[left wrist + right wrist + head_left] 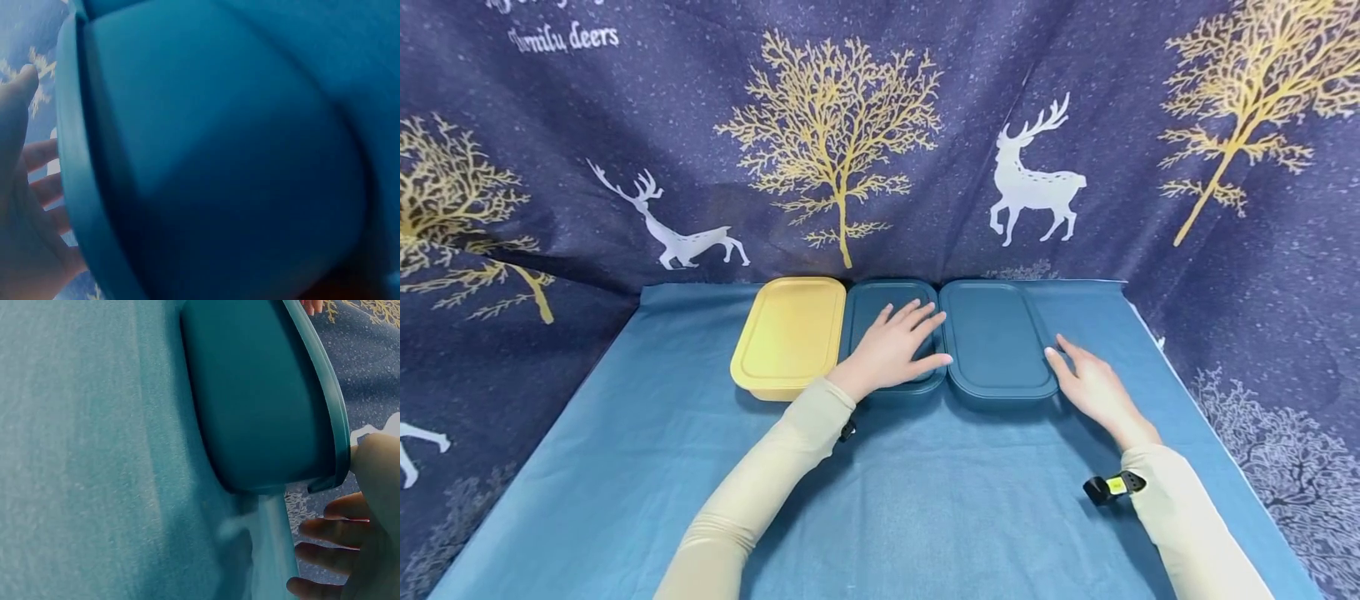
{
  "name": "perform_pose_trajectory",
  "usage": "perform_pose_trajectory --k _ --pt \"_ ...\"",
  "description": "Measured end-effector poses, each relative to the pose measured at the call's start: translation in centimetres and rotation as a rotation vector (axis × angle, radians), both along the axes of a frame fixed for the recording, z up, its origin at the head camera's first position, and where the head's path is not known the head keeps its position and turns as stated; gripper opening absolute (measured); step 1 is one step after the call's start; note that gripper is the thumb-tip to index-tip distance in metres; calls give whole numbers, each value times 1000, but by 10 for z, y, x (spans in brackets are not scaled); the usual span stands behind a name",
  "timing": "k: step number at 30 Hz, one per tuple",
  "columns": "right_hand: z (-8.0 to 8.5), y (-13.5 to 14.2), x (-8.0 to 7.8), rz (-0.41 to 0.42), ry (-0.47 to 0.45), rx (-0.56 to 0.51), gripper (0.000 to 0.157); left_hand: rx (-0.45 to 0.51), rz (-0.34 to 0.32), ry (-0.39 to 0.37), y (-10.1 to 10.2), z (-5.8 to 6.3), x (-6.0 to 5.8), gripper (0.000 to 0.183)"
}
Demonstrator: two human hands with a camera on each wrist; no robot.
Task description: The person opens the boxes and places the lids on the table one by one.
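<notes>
Three lidded boxes stand side by side against the back cloth: a yellow box (793, 333) at left, a blue box (863, 310) in the middle, and another blue box (996, 342) at right. My left hand (897, 346) is over the middle box's lid with fingers spread, hiding much of it. In the left wrist view, that box's side wall (219, 156) fills most of the picture, with the hand above its lid rim. My right hand (1093, 390) is at the right box's right edge, thumb by the lid rim (340, 425), other fingers extended and holding nothing.
A blue cloth (917, 508) covers the table, its right edge running down past the right arm. Behind the boxes hangs a dark blue curtain (970, 75) printed with deer and trees. A small black camera (1105, 490) is strapped to the right wrist.
</notes>
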State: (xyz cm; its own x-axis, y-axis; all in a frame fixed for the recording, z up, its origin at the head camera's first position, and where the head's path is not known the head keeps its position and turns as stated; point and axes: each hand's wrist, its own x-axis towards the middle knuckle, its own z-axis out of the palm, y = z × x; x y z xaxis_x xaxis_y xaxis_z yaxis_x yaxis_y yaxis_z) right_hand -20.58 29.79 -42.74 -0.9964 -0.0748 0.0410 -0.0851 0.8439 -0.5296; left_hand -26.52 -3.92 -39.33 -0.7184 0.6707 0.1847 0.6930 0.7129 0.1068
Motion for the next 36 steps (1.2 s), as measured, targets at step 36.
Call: perform_pose_trajectory --k 36 --pt "-8 -3 6 -63 -18 -82 74 -38 -169 140 28 -23 29 53"
